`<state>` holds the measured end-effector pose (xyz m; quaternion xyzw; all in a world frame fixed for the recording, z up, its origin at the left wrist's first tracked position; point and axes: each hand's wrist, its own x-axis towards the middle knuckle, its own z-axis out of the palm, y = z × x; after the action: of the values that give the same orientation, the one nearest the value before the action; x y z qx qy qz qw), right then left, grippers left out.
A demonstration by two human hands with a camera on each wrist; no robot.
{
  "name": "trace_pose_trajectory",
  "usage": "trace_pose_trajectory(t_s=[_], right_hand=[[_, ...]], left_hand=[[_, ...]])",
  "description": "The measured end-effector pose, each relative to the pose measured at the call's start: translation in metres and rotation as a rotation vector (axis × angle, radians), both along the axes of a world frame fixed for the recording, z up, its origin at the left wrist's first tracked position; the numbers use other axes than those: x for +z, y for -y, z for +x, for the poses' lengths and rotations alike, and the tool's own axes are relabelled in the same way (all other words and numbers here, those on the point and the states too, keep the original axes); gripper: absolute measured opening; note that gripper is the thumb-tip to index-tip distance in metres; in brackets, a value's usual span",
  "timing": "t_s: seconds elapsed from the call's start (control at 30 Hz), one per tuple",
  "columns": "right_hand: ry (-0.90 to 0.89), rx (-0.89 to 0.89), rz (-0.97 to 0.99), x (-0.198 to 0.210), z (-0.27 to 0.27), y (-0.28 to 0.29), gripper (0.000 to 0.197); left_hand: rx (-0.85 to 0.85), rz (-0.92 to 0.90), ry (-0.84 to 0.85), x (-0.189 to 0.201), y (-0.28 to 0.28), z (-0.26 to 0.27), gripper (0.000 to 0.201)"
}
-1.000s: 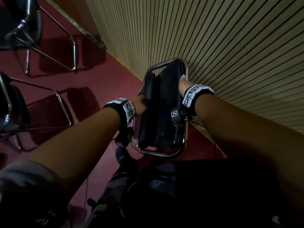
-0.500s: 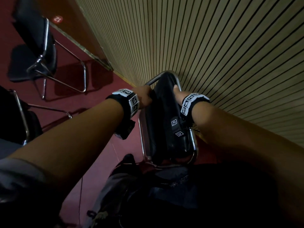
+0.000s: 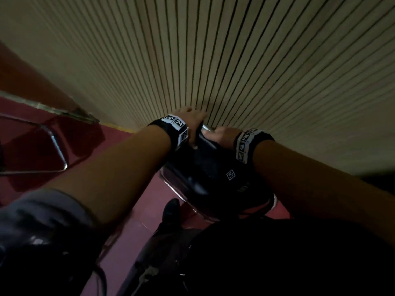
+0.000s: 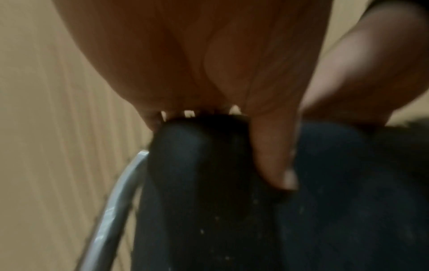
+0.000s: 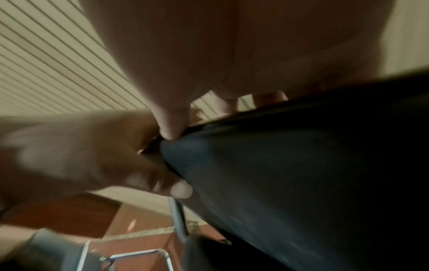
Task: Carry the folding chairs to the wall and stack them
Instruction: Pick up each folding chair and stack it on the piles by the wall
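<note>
Head view has the folded chair (image 3: 205,167) right up against the slatted wall (image 3: 256,60), so the carrying part looks basically done for this one. Its top edge sits at about 12 o'clock from the person's body, close to the wall panels or maybe touching them, I can't tell which. The lower chrome loop is down near the red floor (image 3: 136,206); whether it's actually resting there is hidden by the arms. No stack of other folded chairs shows at the wall. Off at 9 o'clock there's another chair frame (image 3: 53,150) standing on the floor, so my guess is at least one more trip is left, plus setting this one down properly.

Left hand (image 3: 192,122) is draped over the top of the chair. In the left wrist view its fingers (image 4: 157,117) curl over the far side of the black pad while the thumb presses down the near face, so it's gripping the top edge. Chrome tube (image 4: 120,192) runs down at 7 o'clock from that grip.

Right hand (image 3: 222,135) is just beside it, at 3 o'clock from the left one, and it's clamped on the same top edge. The right wrist view shows the thumb tip on the pad's corner and the fingers (image 5: 267,97) hooked over the back. The two hands are nearly touching.
</note>
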<state>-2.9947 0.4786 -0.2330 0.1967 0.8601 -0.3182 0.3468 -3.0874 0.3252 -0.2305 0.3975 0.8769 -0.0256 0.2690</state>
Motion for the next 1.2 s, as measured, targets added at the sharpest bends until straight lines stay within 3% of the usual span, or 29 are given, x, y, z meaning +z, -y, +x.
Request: trace_pose_trajectory(t_s=[0.13, 0.23, 0.33, 0.4, 0.5, 0.57, 0.6, 0.7, 0.73, 0.87, 1.03, 1.2], right_hand=[[-0.006, -0.126, -0.058, 0.005, 0.039, -0.016, 0.061], [0.081, -0.254, -0.030, 0.009, 0.079, -0.036, 0.082], [0.170, -0.249, 0.113, -0.003, 0.114, -0.051, 0.108], [0.125, -0.263, 0.179, -0.011, 0.133, -0.056, 0.113], [0.096, -0.359, 0.201, -0.014, 0.173, -0.066, 0.115], [0.084, -0.420, 0.181, -0.023, 0.207, -0.078, 0.116], [0.083, -0.439, 0.152, -0.028, 0.220, -0.084, 0.107], [0.104, -0.535, 0.080, -0.015, 0.271, -0.090, 0.050], [0.105, -0.556, 0.070, -0.007, 0.286, -0.089, 0.044], [0.079, -0.674, 0.047, 0.010, 0.369, -0.087, 0.073], [0.014, -0.901, -0.016, 0.012, 0.477, -0.072, 0.089], [0.070, -1.011, 0.001, 0.021, 0.589, -0.082, 0.086]], left_hand=[[-0.217, -0.130, -0.016, 0.000, -0.029, -0.001, 0.101], [-0.247, -0.198, 0.062, 0.008, -0.048, -0.001, 0.099], [-0.301, -0.238, 0.113, 0.015, -0.071, 0.013, 0.107], [-0.347, -0.249, 0.076, 0.018, -0.086, 0.027, 0.114], [-0.425, -0.242, 0.029, 0.029, -0.113, 0.063, 0.098], [-0.478, -0.248, 0.013, 0.032, -0.134, 0.091, 0.095], [-0.501, -0.252, -0.010, 0.032, -0.142, 0.103, 0.099], [-0.616, -0.250, -0.066, 0.033, -0.171, 0.151, 0.099], [-0.655, -0.250, -0.073, 0.034, -0.178, 0.164, 0.094], [-0.784, -0.226, -0.095, 0.040, -0.210, 0.235, 0.072], [-0.945, -0.218, -0.097, 0.044, -0.243, 0.337, 0.066], [-1.024, -0.170, -0.113, 0.049, -0.277, 0.451, 0.060]])
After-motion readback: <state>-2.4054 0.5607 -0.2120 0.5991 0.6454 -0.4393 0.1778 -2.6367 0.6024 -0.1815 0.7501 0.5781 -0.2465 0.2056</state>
